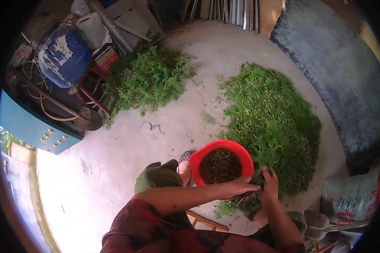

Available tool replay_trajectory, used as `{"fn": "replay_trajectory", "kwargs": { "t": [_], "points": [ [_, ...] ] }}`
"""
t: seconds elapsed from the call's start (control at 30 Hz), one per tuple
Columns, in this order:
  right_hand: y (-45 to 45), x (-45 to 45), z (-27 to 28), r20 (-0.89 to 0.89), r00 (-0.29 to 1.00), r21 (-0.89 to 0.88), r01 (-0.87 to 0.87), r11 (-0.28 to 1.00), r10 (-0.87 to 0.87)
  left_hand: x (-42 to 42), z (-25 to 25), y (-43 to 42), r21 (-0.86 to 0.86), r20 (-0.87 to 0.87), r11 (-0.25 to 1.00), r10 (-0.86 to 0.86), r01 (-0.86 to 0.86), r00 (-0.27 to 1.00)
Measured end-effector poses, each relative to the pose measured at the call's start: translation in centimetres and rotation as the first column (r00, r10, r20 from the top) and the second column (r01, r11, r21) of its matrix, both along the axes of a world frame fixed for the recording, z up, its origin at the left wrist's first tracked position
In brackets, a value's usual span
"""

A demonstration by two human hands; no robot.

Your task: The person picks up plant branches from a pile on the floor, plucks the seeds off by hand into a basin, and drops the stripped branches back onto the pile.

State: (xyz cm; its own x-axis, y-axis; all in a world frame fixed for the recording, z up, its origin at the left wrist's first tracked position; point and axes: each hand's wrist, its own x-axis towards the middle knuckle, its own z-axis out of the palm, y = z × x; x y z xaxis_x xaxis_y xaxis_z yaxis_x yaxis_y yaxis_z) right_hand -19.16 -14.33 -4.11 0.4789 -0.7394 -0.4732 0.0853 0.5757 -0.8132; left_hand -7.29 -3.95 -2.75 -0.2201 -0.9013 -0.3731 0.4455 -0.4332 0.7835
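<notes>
A feathery green sprig (271,145) points away from me, its stems running down between my hands. My right hand (269,182) grips its lower end, thumb and fingers raised. My left hand (244,185) reaches across the near rim of a red plastic basin (196,162), its fingers closed at the stems beside my right hand. Exactly where those fingertips pinch is hard to see. In the basin lie many small brownish-green round pieces (220,165). Just beyond and right of my hands spreads a large pile of green plants and small round pods (270,97).
Another heap of leafy plants (150,76) lies at the back left, near a blue barrel (64,56), a red stool (90,90) and a shovel (88,119). A dark board (325,71) leans at the right. A filled plastic sack (350,196) and scoop (316,225) are at lower right.
</notes>
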Motion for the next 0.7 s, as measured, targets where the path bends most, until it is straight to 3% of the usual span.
{"fn": "replay_trajectory", "kwargs": {
  "t": [0.1,0.13,0.17,0.2,0.23,0.27,0.3,0.33,0.4,0.43,0.5,0.53,0.57,0.63,0.7],
  "points": [
    [0.5,1.8,4.9,-0.122,0.992,0.100,-0.019,0.995,0.031,0.9,1.3,0.0,0.172,-0.167,0.979,0.139,-0.110,0.976],
    [-0.1,1.4,4.0,-0.093,0.994,0.089,-0.056,0.994,0.064,2.4,2.4,-0.5,0.199,-0.150,0.963,0.216,-0.184,0.965],
    [-1.4,0.5,2.2,-0.066,0.993,0.076,-0.093,0.993,0.098,4.2,2.3,-0.9,0.117,-0.140,0.925,0.375,-0.361,0.917],
    [-2.6,-0.1,1.0,-0.042,0.991,0.065,-0.127,0.990,0.130,7.2,2.9,-1.8,0.169,-0.089,0.823,0.560,-0.542,0.823],
    [-3.6,-0.4,0.2,-0.047,0.992,0.040,-0.117,0.992,0.119,11.2,1.7,-2.2,-0.009,0.051,0.716,0.698,-0.698,0.714],
    [-4.4,-0.8,-0.2,-0.058,0.993,0.020,-0.099,0.995,0.100,15.2,2.4,-1.5,-0.195,-0.019,0.574,0.808,-0.795,0.588],
    [-5.0,-1.7,-0.6,-0.082,0.995,0.000,-0.060,0.998,0.060,18.8,2.8,-0.6,-0.294,-0.024,0.340,0.932,-0.893,0.363],
    [-5.4,-2.7,-1.2,-0.107,0.992,-0.047,-0.070,0.996,0.065,21.1,2.8,0.8,-0.230,-0.045,0.164,0.983,-0.959,0.179],
    [-6.7,-5.8,-5.1,-0.140,0.990,-0.050,0.014,0.999,-0.021,22.4,4.3,2.6,-0.199,0.010,0.146,0.989,-0.969,0.147],
    [-7.2,-7.6,-7.2,-0.283,0.959,-0.038,0.018,0.999,-0.028,22.3,3.9,2.4,-0.136,0.011,0.178,0.984,-0.975,0.178],
    [-8.2,-11.0,-12.3,-0.500,0.865,0.025,0.057,0.998,-0.037,18.9,4.2,0.4,-0.101,-0.024,0.344,0.937,-0.933,0.348],
    [-8.9,-13.5,-14.7,-0.615,0.787,0.064,0.124,0.990,-0.059,16.3,3.7,-0.6,-0.090,-0.050,0.612,0.785,-0.786,0.617],
    [-9.5,-14.2,-15.8,-0.670,0.742,0.054,0.095,0.994,-0.034,14.6,4.5,-1.2,-0.086,0.037,0.644,0.764,-0.760,0.644],
    [-10.4,-15.0,-18.5,-0.761,0.648,0.055,0.020,0.998,0.029,12.3,5.1,-2.1,-0.088,0.041,0.702,0.711,-0.706,0.702],
    [-11.8,-15.8,-27.5,-0.845,0.485,0.199,-0.106,0.974,0.226,11.3,4.9,-2.9,-0.104,0.099,0.737,0.676,-0.668,0.731]
  ]
}}
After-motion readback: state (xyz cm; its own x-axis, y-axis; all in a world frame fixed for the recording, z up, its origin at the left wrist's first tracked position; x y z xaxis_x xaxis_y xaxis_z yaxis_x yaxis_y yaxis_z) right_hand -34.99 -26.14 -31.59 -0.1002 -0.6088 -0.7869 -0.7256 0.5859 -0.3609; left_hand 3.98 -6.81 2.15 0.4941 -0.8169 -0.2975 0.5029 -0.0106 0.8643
